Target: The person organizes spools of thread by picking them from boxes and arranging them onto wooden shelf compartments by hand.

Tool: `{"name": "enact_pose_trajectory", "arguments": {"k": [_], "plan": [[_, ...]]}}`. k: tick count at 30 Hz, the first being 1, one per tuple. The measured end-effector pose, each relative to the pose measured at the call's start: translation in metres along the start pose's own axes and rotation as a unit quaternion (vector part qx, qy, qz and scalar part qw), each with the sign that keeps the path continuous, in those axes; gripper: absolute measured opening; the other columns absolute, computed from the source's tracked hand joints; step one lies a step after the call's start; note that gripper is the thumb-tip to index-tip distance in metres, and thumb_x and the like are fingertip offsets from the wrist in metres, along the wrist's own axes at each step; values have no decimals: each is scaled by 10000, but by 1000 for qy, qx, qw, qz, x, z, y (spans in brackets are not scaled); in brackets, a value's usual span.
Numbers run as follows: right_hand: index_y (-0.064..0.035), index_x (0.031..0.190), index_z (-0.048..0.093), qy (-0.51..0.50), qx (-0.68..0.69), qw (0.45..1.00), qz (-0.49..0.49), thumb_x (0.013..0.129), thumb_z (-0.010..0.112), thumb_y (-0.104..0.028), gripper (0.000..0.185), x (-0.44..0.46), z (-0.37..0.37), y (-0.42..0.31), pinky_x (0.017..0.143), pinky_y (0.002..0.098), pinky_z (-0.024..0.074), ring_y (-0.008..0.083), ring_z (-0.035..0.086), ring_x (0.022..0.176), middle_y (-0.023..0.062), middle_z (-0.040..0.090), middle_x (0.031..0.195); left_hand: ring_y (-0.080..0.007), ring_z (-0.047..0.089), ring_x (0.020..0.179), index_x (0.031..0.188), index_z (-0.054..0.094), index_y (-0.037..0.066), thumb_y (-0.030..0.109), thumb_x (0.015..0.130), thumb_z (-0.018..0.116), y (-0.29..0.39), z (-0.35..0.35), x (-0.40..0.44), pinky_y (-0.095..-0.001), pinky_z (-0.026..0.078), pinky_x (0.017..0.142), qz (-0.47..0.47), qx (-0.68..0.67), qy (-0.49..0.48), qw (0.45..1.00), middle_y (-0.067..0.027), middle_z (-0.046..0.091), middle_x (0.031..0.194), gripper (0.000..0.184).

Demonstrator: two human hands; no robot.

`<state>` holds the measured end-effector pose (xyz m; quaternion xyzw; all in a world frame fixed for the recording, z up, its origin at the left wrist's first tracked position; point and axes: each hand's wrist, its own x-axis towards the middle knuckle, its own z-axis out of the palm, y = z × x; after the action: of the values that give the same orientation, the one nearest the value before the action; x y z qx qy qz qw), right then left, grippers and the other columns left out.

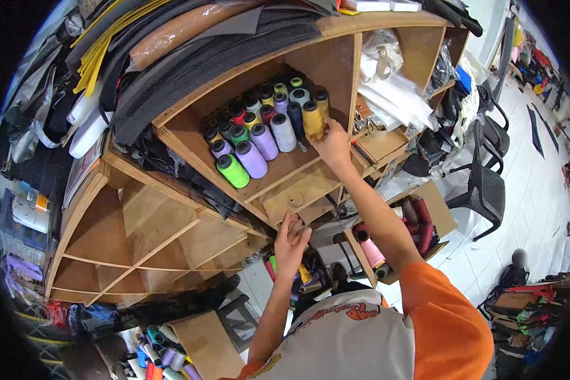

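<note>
My right hand [333, 144] reaches into the open shelf compartment, with its fingers closed around the lower part of a mustard-yellow thread spool [311, 118]. That spool stands at the right end of several rows of upright spools. Close by are a dark navy spool [295, 118], a pale grey spool [284, 133], a lilac spool [252, 159] and a bright green spool [233, 171]. Lower down, my left hand [289, 244] hovers before the shelf's front, fingers loosely bent and apart, nothing plainly visible in it.
A wooden drawer [386, 149] with scissors projects right of the spools. Below sit a cardboard box [438, 206] of red and pink spools and another box [212, 342] near more spools. Rolled fabrics [190, 31] lie on top. A black chair [481, 190] stands at right.
</note>
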<state>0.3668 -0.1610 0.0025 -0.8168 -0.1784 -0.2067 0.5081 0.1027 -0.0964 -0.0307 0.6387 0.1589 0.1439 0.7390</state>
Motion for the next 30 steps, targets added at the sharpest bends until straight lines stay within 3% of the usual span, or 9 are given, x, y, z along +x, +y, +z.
{"name": "enact_pose_trajectory", "arguments": {"k": [2,10,16,20,22,25,27,28,30], "plan": [[27,1012,568,42,-27,999,-1,638,770,-63,435,-1,18,10,746,354,521,308,644,829,197,625,921,-264,452,1240,1431,269,13,106,872,648,-4,-3,-8,-325,440,959,-18,11,10,1000,-181,419,1350,681],[21,1091,527,50,-2,999,11,676,746,-57,476,-10,26,17,732,361,518,307,624,864,194,586,982,-257,512,1177,1395,334,17,22,865,621,-17,-13,-19,-315,455,934,-17,-13,35,999,-165,434,1328,603],[17,1004,582,64,25,997,-37,763,688,-145,309,-23,1,26,690,311,519,239,655,769,148,656,844,-241,538,1137,1373,360,8,45,883,602,-20,-12,-23,-317,457,926,14,96,28,995,-155,482,1256,547],[-21,890,663,-131,46,988,65,771,642,-263,271,-44,-91,32,632,361,487,299,608,669,137,646,747,-235,571,1083,1348,391,1,45,887,596,-46,-12,-32,-315,485,889,-33,0,10,999,-159,502,1236,507],[14,839,653,-311,62,930,187,781,666,-243,264,-59,-130,77,566,312,474,149,577,566,73,616,638,-231,578,1069,1344,395,2,37,885,595,-50,-8,-39,-314,496,875,-80,5,2,997,-161,503,1235,502],[-13,786,672,-421,-95,890,146,780,661,-289,276,-114,-170,140,550,316,472,147,581,556,72,614,611,-217,593,1030,1320,415,-6,44,884,600,-62,-4,-44,-298,512,823,-98,8,-22,995,-165,513,1217,476],[-27,783,681,-457,-114,851,231,763,668,-316,290,-160,-171,172,555,336,487,184,602,566,98,625,618,-205,597,1008,1298,432,-12,58,885,604,-65,1,-43,-287,514,792,-106,2,-31,994,-170,517,1215,453],[-29,785,683,-445,-97,824,338,749,673,-329,302,-189,-170,177,563,353,499,219,623,577,118,635,627,-206,598,1008,1296,434,-12,61,885,605,-63,3,-42,-287,515,793,-108,4,-36,994,-170,519,1214,451],[-28,802,680,-530,-312,777,136,725,695,-363,345,-261,-143,227,593,387,523,311,647,629,166,654,698,-208,598,1009,1290,437,-13,66,884,607,-61,9,-36,-288,516,795,-110,8,-44,993,-171,522,1211,447]]}}
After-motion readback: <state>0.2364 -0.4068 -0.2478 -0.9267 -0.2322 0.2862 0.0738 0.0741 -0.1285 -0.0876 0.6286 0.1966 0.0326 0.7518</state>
